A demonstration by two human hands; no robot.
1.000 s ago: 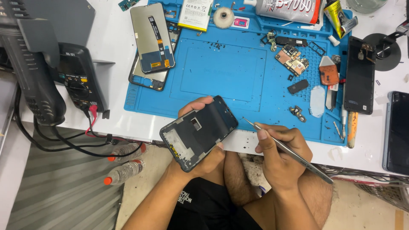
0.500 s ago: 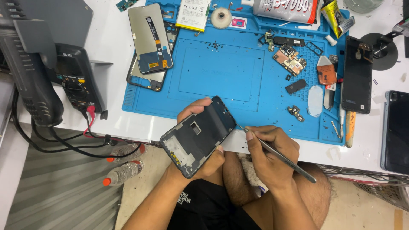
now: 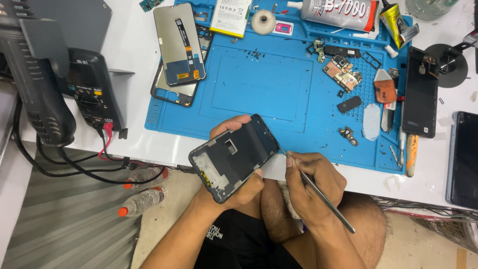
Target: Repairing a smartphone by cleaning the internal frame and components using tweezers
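**Phone frame gripped at the table edge, tweezers at its corner**

Packages crowd the far edge of the blue mat [image 3: 259,89]: a flat white battery pack with a yellow-green band [image 3: 230,17] lies at the top centre, a large silver tube of glue with red lettering [image 3: 341,12] lies on its side to the right of it, and a small yellow and black tube [image 3: 396,22] sits just beside that. A small pink label [image 3: 284,28] rests next to a white roll of tape [image 3: 263,21].

The left hand [image 3: 234,187] holds a dark phone frame [image 3: 234,157] from beneath, over the front edge of the white table [image 3: 129,99]. Its fingers curl up around the far long side, and the thumb presses the near edge, so the frame is clamped tilted, hollow side up. The right hand [image 3: 311,187] is closed around thin metal tweezers [image 3: 318,192], pinched like a pen, with the tip touching the frame's right corner.

The frame is matt black plastic with a square cut-out and a pale strip along one side. The mat looks rubbery, with moulded ridges and small trays. A glossy phone screen [image 3: 179,45] with an orange ribbon lies at its left end, and a circuit board [image 3: 342,73] to the right.
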